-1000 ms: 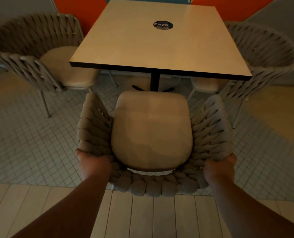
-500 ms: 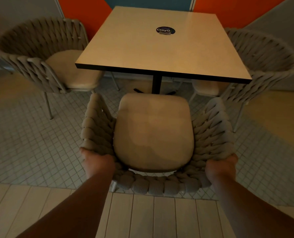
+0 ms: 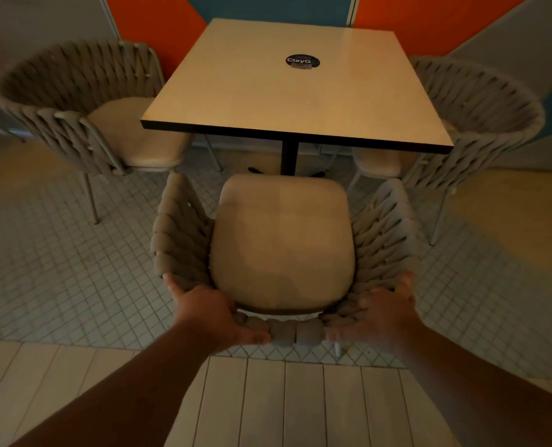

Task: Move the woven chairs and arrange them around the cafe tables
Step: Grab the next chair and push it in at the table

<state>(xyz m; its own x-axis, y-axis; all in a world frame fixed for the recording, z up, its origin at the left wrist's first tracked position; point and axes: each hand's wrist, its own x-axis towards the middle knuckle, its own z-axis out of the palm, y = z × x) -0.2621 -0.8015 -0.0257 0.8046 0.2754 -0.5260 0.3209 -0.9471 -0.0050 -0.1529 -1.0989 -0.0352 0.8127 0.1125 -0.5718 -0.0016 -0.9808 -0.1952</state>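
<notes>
A grey woven chair (image 3: 184,240) with a beige seat cushion (image 3: 281,243) stands right in front of me, facing the square cafe table (image 3: 287,91). The cushion's front edge almost reaches the table's black post (image 3: 289,156). My left hand (image 3: 210,312) lies on the left rear of the woven backrest, thumb spread out, fingers stretched along the rim toward the middle. My right hand (image 3: 377,314), slightly blurred, lies the same way on the right rear. Neither hand is wrapped around the rim.
A second woven chair (image 3: 68,101) stands at the table's left side and a third (image 3: 481,104) at its right, both partly tucked under. A dark round sticker (image 3: 302,61) is on the tabletop. Small floor tiles (image 3: 58,279) lie under the chairs, pale planks (image 3: 287,401) under me.
Both hands have left the rear corners of the backrest and slid inward along the rim, fingers now stretched out. The chair stands in about the same place by the table.
</notes>
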